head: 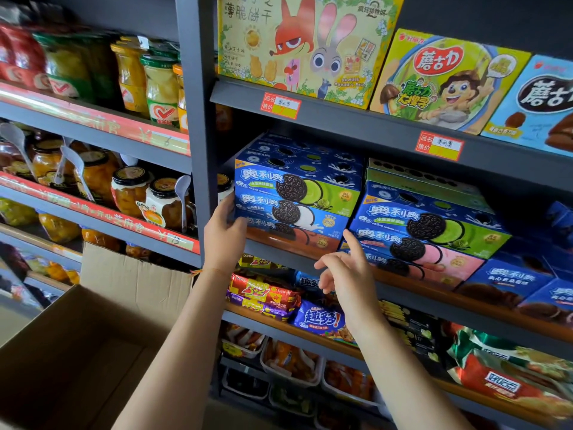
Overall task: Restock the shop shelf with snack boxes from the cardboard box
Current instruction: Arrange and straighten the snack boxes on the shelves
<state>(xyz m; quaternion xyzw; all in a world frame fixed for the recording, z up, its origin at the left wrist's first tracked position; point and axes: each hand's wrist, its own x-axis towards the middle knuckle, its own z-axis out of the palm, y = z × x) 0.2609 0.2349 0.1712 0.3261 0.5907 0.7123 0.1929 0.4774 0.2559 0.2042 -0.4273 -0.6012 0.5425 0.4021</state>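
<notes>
left hand (224, 226) holds cookie box stack (294, 206) | right hand (344, 268) hovers

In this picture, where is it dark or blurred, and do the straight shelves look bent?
Head view: the shelf edges slant and bow from the wide-angle lens; the trays on the lowest shelf sit in shadow; the jars at far left are soft; the Oreo boxes and both hands look sharp.

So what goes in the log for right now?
left hand: holds left Oreo stack | right hand: open, fingertip by right stack | cardboard box: below
</notes>
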